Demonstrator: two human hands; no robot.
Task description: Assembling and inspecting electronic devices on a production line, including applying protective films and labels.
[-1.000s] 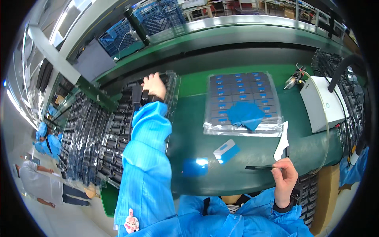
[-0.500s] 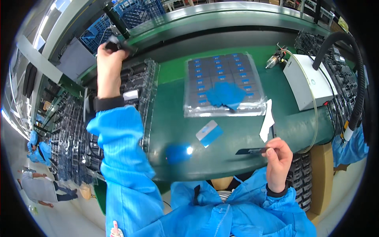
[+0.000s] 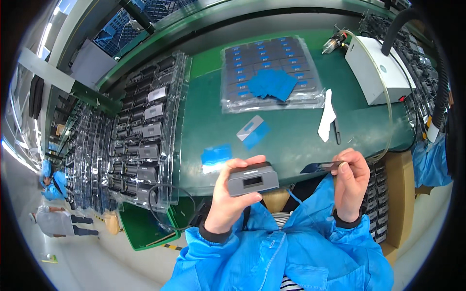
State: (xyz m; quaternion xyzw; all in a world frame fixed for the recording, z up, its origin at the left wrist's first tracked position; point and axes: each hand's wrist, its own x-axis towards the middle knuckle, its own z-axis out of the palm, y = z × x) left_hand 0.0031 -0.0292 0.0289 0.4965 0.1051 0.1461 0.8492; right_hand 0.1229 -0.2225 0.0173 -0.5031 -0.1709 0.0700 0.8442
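My left hand (image 3: 222, 208) grips a grey plastic housing (image 3: 267, 180) with a small dark rectangular window, thumb below and fingers over the top, at the table's near edge. To its right, my right hand (image 3: 350, 182) pinches one end of a thin dark strip (image 3: 314, 168), which points left toward the housing without touching it. Ahead of the left hand lie a blue film piece (image 3: 216, 154) and a grey-and-blue card-like piece (image 3: 250, 130). Farther off, blue film sheets (image 3: 273, 84) rest in a heap on dark panels (image 3: 262, 51) in a clear tray (image 3: 313, 97).
At left, a clear tray (image 3: 177, 97) holds several similar grey housings. A white cloth (image 3: 326, 116) and a slim black tool (image 3: 337, 132) lie right of centre. Beyond them stands a white box-shaped device (image 3: 374, 72). A green bin (image 3: 133, 237) and a cardboard box (image 3: 402, 199) stand below table level.
My left hand has come back from above the left tray to the near edge, now with the grey housing. My right hand still holds the dark strip. The view has tilted down.
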